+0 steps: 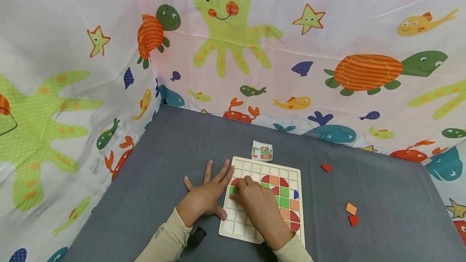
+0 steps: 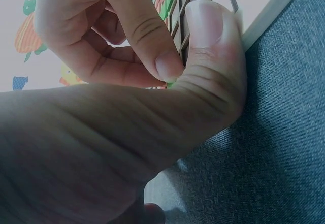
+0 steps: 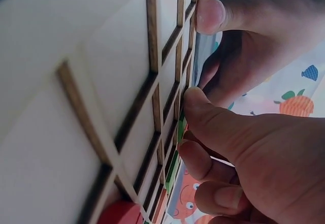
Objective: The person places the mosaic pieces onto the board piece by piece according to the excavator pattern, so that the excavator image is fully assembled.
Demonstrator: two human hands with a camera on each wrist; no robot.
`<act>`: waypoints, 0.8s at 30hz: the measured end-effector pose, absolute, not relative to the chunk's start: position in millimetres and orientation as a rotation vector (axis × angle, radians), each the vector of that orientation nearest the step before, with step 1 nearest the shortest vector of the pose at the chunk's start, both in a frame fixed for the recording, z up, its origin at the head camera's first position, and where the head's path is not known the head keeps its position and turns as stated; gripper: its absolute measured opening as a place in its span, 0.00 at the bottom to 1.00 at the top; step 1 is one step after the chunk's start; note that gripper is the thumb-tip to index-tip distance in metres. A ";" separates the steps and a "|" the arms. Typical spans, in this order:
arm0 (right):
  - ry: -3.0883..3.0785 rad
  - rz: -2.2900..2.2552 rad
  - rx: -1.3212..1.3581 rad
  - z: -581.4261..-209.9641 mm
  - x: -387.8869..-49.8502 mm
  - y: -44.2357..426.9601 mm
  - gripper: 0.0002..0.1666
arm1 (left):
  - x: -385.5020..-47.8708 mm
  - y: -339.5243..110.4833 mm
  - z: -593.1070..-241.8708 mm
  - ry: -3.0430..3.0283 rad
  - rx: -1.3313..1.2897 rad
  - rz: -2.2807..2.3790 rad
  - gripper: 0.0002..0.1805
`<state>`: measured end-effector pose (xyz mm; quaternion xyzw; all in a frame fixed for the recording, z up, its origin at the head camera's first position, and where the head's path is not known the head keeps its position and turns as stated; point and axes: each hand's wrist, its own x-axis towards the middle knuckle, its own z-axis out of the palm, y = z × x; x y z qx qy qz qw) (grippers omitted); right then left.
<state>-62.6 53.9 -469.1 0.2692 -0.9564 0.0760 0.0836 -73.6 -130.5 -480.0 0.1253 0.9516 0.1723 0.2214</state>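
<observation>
A pale wooden grid board lies on the grey cloth, with red, green and orange tiles in part of its cells. My left hand spreads its fingers along the board's left side; its thumb touches the edge. Over the board's left columns, my right hand has curled fingers and pinches a small green tile between thumb and fingertips, at a cell. The fingers partly cover that tile. Beside them, a red rounded tile sits in a cell.
A printed pattern card lies just behind the board. To the right are a loose red tile, an orange tile and another red tile. A sea-animal print curtain borders the table's back and left side.
</observation>
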 end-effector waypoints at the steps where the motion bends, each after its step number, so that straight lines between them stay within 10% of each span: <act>1: -2.856 0.226 0.802 -469.1 -62.6 53.9 0.19 | -73.7 -130.8 -482.4 2.635 0.349 0.474 0.83; 14: -2.859 0.405 0.671 -459.3 -69.2 88.3 0.14 | -67.5 -127.4 -452.2 2.612 0.325 0.487 0.76; 24: -2.906 0.461 0.422 -454.8 -70.1 155.4 0.09 | -76.4 -131.8 -493.3 2.630 0.343 0.501 0.85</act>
